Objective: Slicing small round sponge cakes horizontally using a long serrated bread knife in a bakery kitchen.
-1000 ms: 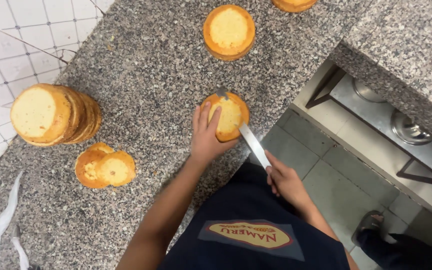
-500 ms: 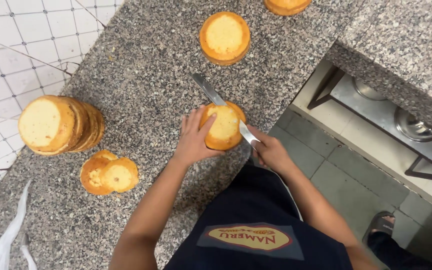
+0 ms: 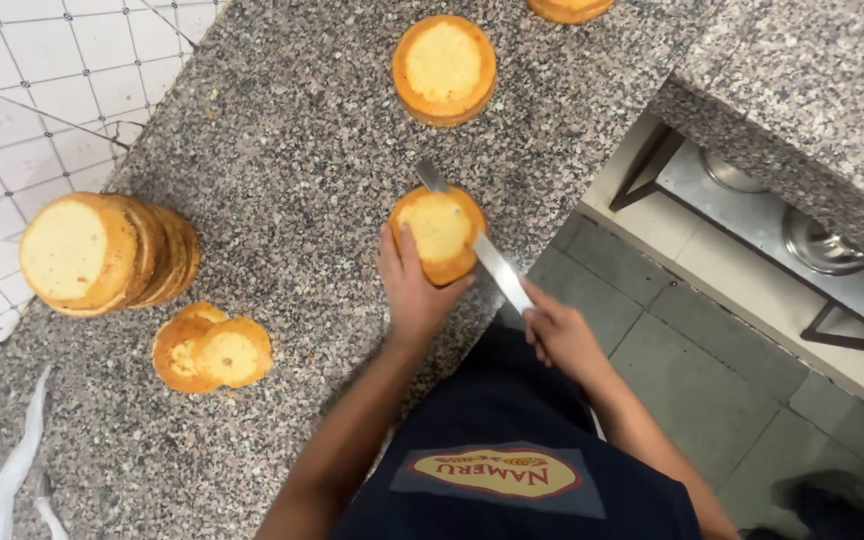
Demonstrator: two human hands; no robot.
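Currently the left hand point(image 3: 412, 290) steadies a round cake point(image 3: 439, 232) while the right hand point(image 3: 560, 335) grips a knife point(image 3: 477, 245) passing through it. At 9 o'clock a stack of slices point(image 3: 107, 250) lies cut; whole cakes point(image 3: 444, 68) at 12 o'clock remain.

Bakery kitchen, granite counter point(image 3: 282, 130), sponge cake rounds point(image 3: 102, 250), tiled wall point(image 3: 12, 100)

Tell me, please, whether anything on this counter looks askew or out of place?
The stack of sliced cake rounds has toppled onto its side, leaning in a row on the granite counter. Otherwise nothing stands out.
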